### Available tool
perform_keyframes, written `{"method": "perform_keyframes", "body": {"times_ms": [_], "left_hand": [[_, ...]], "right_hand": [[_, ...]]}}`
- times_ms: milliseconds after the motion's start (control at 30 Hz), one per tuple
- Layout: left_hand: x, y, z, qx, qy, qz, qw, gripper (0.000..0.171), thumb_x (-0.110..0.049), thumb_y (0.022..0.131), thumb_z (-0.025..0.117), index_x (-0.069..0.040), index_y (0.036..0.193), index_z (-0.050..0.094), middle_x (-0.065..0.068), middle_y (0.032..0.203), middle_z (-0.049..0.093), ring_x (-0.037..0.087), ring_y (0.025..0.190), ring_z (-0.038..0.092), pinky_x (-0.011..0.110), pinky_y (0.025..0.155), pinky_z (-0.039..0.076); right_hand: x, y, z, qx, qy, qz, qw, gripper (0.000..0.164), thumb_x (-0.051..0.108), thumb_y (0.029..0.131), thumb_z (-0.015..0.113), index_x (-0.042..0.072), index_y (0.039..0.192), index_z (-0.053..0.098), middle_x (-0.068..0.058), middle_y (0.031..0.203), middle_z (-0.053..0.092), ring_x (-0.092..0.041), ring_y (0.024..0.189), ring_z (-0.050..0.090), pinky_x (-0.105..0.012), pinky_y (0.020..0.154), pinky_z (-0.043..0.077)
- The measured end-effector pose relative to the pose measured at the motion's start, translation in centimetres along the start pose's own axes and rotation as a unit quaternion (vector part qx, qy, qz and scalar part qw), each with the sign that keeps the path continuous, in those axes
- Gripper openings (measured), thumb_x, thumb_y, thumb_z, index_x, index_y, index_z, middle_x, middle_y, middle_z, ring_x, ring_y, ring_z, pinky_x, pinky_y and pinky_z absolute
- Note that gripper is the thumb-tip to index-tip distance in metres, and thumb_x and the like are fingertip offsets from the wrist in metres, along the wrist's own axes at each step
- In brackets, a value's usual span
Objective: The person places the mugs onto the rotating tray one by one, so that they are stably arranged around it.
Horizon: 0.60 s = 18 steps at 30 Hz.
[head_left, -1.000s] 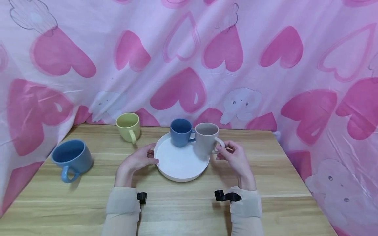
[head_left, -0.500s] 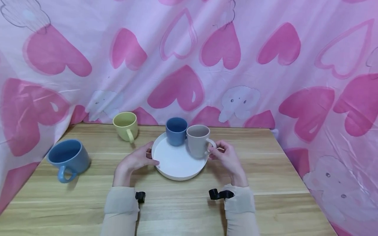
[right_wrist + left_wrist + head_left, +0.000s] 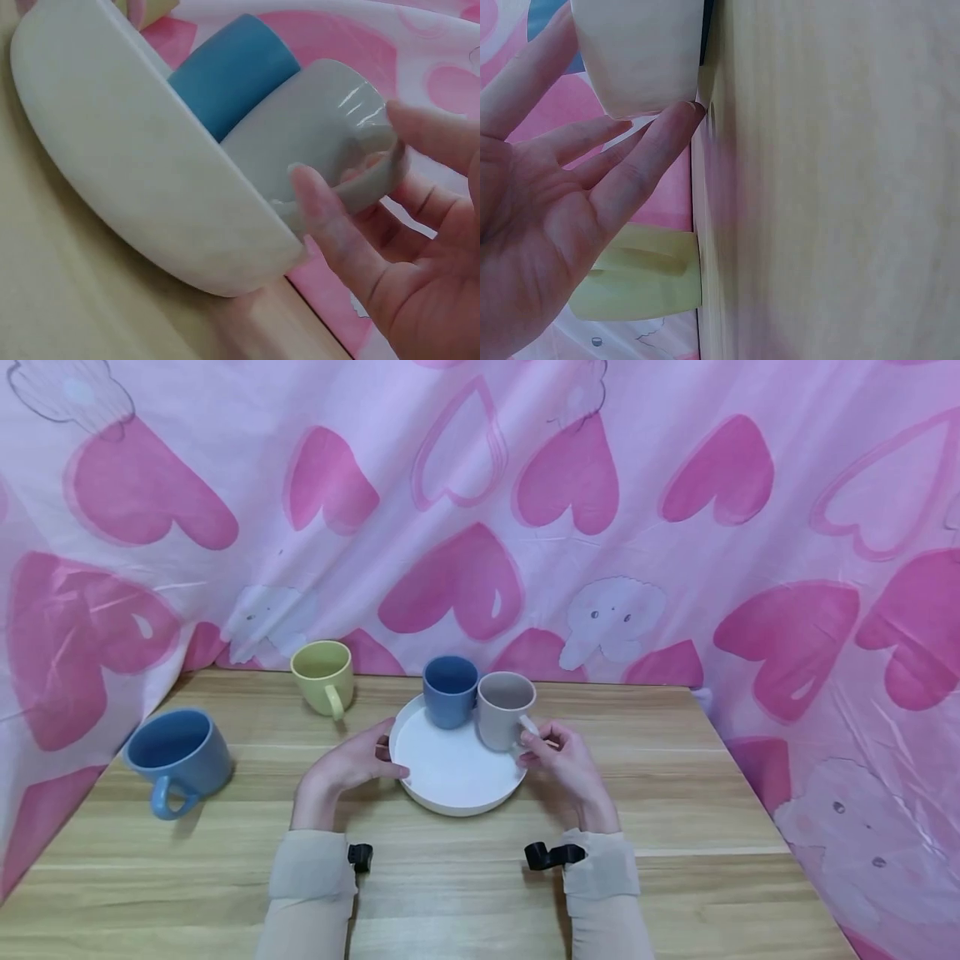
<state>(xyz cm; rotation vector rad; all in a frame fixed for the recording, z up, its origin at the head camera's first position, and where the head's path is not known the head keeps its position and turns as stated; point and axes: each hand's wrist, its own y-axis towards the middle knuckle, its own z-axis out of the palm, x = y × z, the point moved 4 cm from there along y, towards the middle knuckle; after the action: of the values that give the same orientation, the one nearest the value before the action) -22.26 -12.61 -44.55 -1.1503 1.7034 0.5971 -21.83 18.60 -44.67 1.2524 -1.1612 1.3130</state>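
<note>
A round white plate with a raised rim (image 3: 442, 768) sits on the wooden table. My left hand (image 3: 352, 767) holds its left side, the thumb over the rim and the other fingers against the outer wall. On the plate's back part stands a dark blue mug (image 3: 450, 693). Close to its right is a grey mug (image 3: 501, 714), whose handle my right hand (image 3: 562, 764) pinches between thumb and fingers. In the right wrist view the plate's wall hides the grey mug's base, so whether it touches the plate cannot be told.
A yellow-green mug (image 3: 324, 677) stands at the back left of the table. Nearer on the left is a larger blue mug (image 3: 180, 756), its handle facing me. A pink heart-patterned cloth (image 3: 450, 585) hangs behind and beside the table (image 3: 697, 810).
My right hand has brought the grey mug leftward, up against or very near the dark blue mug, and its handle has swung toward me. The left hand stays at the plate.
</note>
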Motion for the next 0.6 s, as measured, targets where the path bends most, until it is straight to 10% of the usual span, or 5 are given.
{"method": "perform_keyframes", "body": {"times_ms": [600], "left_hand": [[0.0,0.1,0.0,0.000,0.009,-0.005,0.9999,0.080,-0.005,0.082,0.078,0.000,0.148,0.033,0.023,0.127,0.054,0.038,0.114,0.052,0.048,0.098,0.044]], "right_hand": [[-0.2,0.2,1.4,0.021,-0.035,0.030,0.999,0.017,0.006,0.090,0.071,-0.004,0.087,0.058,-0.013,0.090,0.057,-0.021,0.075,0.066,-0.034,0.075,0.059]]}}
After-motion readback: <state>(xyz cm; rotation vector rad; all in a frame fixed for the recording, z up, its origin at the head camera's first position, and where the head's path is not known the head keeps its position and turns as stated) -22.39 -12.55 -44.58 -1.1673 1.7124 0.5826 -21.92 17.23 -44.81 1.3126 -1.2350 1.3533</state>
